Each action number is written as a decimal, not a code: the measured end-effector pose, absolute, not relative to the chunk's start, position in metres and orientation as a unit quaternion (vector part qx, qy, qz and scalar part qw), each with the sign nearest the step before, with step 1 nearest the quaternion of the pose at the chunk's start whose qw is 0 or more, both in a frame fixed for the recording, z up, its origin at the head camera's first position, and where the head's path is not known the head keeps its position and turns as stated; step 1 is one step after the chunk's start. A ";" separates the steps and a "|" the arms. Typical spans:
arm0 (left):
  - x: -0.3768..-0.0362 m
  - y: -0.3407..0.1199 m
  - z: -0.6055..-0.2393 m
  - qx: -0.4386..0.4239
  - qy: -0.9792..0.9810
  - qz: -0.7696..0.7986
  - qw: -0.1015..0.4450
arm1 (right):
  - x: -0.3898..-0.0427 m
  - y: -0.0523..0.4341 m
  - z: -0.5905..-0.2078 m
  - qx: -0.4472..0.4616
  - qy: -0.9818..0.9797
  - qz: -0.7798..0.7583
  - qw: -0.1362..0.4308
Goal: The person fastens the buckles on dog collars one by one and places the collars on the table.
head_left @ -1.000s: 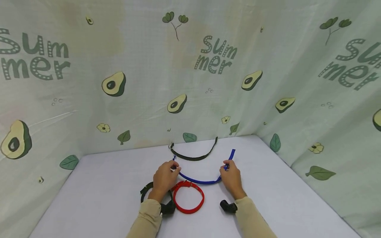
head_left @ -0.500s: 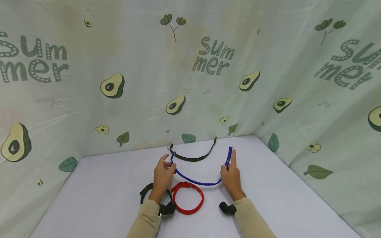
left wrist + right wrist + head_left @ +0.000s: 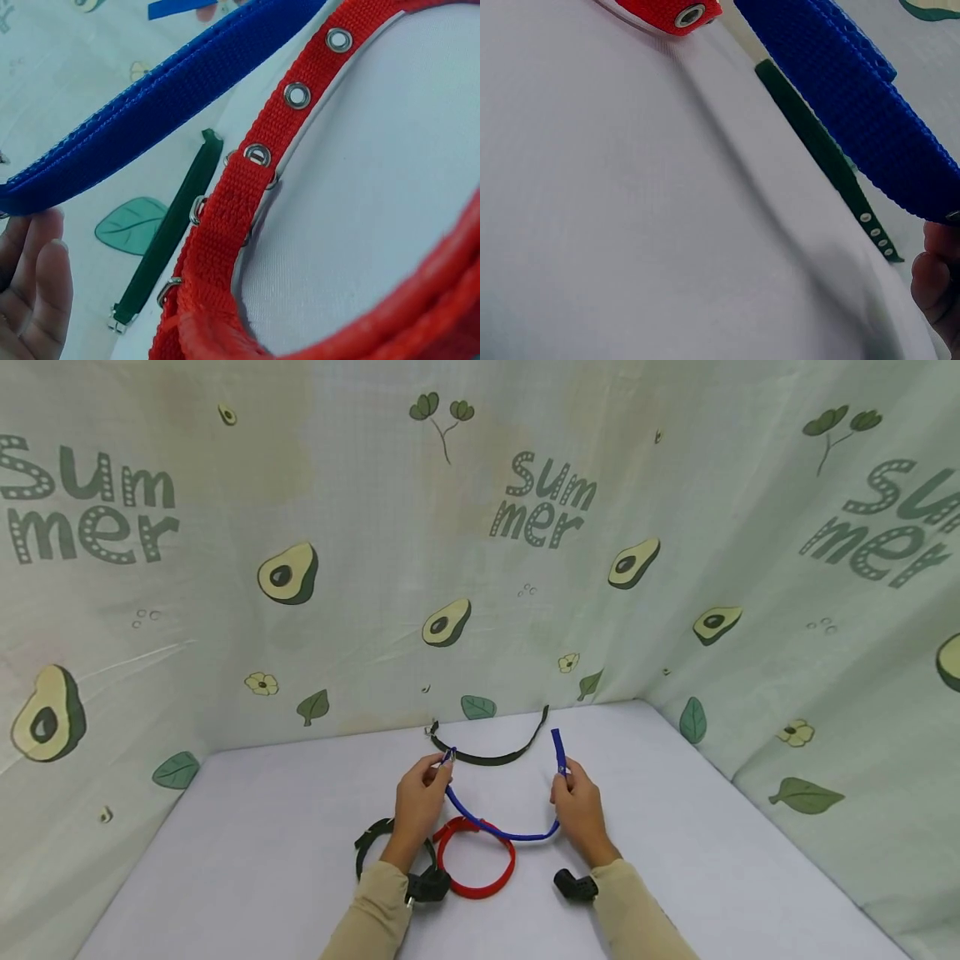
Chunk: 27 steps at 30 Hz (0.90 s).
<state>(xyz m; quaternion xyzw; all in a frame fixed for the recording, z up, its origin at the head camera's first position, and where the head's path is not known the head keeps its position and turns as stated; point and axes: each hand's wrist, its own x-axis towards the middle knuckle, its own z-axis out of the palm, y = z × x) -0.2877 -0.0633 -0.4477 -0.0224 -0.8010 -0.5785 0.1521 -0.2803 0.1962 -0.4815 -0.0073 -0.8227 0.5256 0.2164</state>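
The blue collar (image 3: 501,827) hangs in a U between my two hands, lifted off the white table (image 3: 262,827); its low middle sags over the 12 o'clock edge of the red collar (image 3: 477,868). My left hand (image 3: 418,802) pinches the buckle end at about 10 o'clock from the sag, and my right hand (image 3: 577,806) grips the strap near its free tip, which stands up at about 2 o'clock. Both hands are closed on the strap.

The head view gives me the whole layout: the red collar is buckled into a ring between my wrists, a black collar (image 3: 372,847) lies partly under my left wrist at 9 o'clock from the red one, and a dark green collar (image 3: 487,758) curves open at 12 o'clock, near the avocado-print curtain (image 3: 300,568).

The left wrist view adds what the head view cannot resolve: the red webbing's metal eyelets (image 3: 298,95) and buckle hardware up close, the blue strap crossing above it, and my fingertips (image 3: 37,285) at the blue strap's end. The right wrist view shows the woven texture of the blue strap (image 3: 855,105), the punched holes at the green collar's tip (image 3: 874,229), and only a sliver of my fingers (image 3: 934,281); the grip itself is out of sight there.

I see no containers on the table.
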 end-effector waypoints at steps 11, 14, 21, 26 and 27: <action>-0.287 -0.062 -0.446 -0.006 -0.748 -0.648 0.144 | -0.279 0.191 -0.482 0.009 -0.829 0.524 0.194; -0.287 -0.062 -0.445 0.001 -0.743 -0.654 0.141 | -0.279 0.192 -0.483 0.011 -0.830 0.525 0.190; -0.288 -0.062 -0.442 -0.045 -0.727 -0.669 0.147 | -0.277 0.190 -0.481 0.027 -0.831 0.527 0.174; -0.285 -0.062 -0.442 -0.044 -0.724 -0.674 0.144 | -0.273 0.185 -0.479 0.025 -0.833 0.528 0.163; -0.285 -0.062 -0.442 -0.040 -0.722 -0.675 0.145 | -0.272 0.185 -0.478 0.025 -0.832 0.529 0.166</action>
